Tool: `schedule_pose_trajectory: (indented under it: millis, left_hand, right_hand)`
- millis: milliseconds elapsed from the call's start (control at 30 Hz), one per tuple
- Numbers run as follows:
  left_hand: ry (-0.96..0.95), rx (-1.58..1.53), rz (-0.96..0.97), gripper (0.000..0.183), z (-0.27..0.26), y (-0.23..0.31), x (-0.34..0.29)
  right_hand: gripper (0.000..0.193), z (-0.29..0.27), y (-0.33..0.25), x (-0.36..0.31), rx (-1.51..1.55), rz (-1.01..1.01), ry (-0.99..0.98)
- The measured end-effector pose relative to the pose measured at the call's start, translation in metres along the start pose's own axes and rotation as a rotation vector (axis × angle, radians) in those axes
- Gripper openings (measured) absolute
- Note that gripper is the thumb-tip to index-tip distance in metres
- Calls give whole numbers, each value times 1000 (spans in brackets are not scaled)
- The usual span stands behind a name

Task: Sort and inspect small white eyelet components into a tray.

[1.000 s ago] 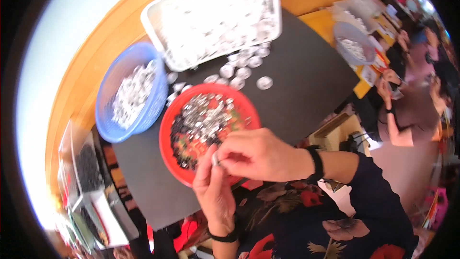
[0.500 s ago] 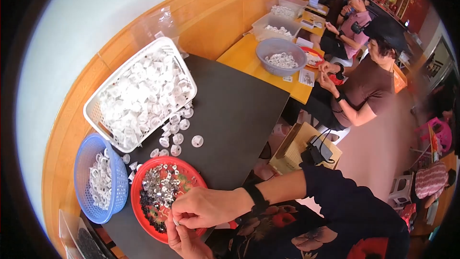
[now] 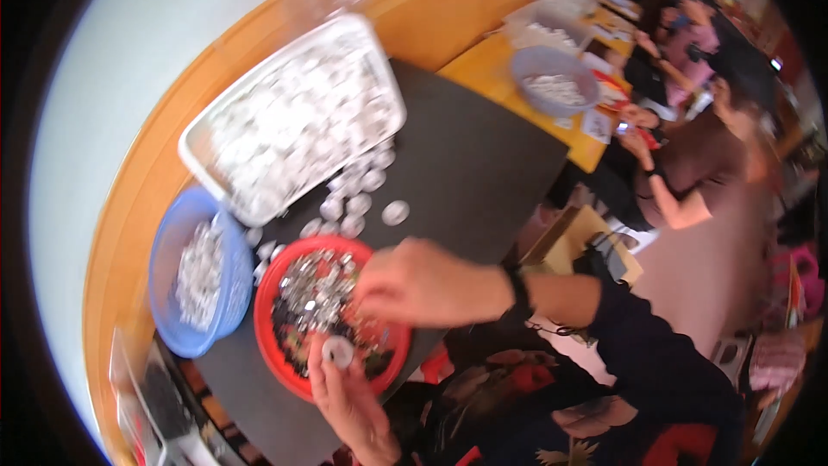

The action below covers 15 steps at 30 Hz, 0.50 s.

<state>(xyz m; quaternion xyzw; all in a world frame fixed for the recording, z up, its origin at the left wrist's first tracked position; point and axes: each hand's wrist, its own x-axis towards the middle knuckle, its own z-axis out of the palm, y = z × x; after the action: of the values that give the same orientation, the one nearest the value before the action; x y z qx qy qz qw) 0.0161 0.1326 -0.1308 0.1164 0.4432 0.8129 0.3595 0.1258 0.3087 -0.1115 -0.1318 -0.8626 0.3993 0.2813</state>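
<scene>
In my left hand (image 3: 349, 401) a round white plastic piece (image 3: 337, 351) with a dark spot in its middle is pinched at the fingertips, over the near edge of the red tray (image 3: 262, 325). My right hand (image 3: 431, 283), with a black band on its wrist, hangs over the tray's right side. Motion smears its fingers, so whether they hold anything cannot be made out. Small shiny metal parts (image 3: 316, 286) lie heaped in the tray, with small black parts (image 3: 285, 336) along its left side.
A white basket (image 3: 200, 154) heaped with white plastic pieces stands on the dark table (image 3: 470, 155); several loose pieces (image 3: 395, 212) lie beside it. A blue basket (image 3: 233, 293) holds more white parts. Two people (image 3: 690, 164) sit at the yellow table (image 3: 474, 60) with bins and a grey-purple basin (image 3: 523, 69).
My hands have come apart. The right moved up and away over the tray, while the left keeps the white piece, its round face now showing. The whole view has shifted.
</scene>
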Motion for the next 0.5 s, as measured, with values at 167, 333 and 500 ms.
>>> schedule_pose_trajectory:
  millis: [167,333,500]
  left_hand:
    - [-46,18,128,36,-18,46,34]
    - [90,-341,138,59,-10,123,94]
    - [-78,-21,17,45,0,76,58]
  right_hand:
    - [14,-38,28,18,-260,24,19]
    - [12,-45,68,44,-375,178,-54]
    - [15,-40,89,40,-481,117,-81]
